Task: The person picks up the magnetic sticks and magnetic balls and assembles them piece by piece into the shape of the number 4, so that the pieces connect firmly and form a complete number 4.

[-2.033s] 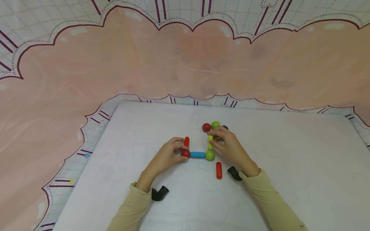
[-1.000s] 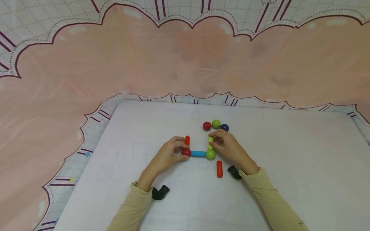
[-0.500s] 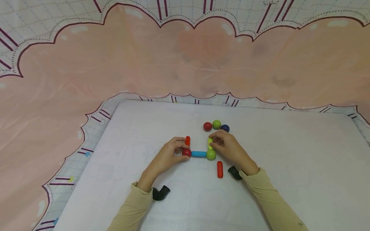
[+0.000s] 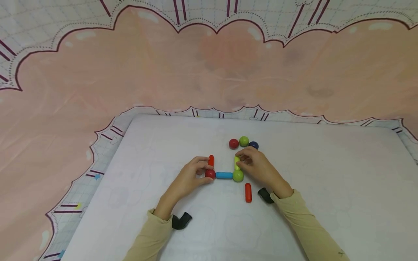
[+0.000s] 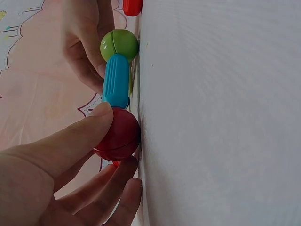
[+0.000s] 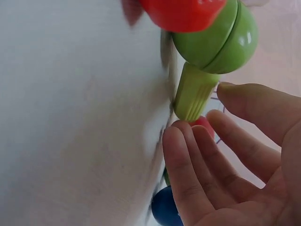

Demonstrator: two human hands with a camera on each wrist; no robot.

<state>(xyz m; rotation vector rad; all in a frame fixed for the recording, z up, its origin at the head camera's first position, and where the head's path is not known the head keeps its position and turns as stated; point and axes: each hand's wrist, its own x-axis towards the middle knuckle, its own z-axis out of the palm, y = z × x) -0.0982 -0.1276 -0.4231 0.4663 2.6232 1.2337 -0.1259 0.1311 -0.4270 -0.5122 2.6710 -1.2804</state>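
Observation:
My left hand (image 4: 191,174) holds a red ball (image 5: 120,136) between thumb and fingers, with an upright-lying red rod (image 4: 211,160) at its far side, partly behind the fingers. A blue rod (image 4: 224,175) joins that ball to a green ball (image 4: 238,175). From the green ball a yellow-green rod (image 6: 192,94) runs away from me. My right hand (image 4: 258,163) pinches this rod, thumb at its side and fingertips by its far end. Together the pieces form a U shape that opens toward the back of the table.
Behind the U sit a loose red ball (image 4: 233,144), a green ball (image 4: 244,141) and a navy ball (image 4: 253,145), the last partly covered by my right hand. One more red rod (image 4: 248,193) lies nearer me. Black wrist mounts (image 4: 181,220) stick out beside the sleeves.
My right hand has drawn slightly nearer me, uncovering more of the navy ball, and the yellow-green rod's far end has shifted a little left. My left hand keeps its hold.

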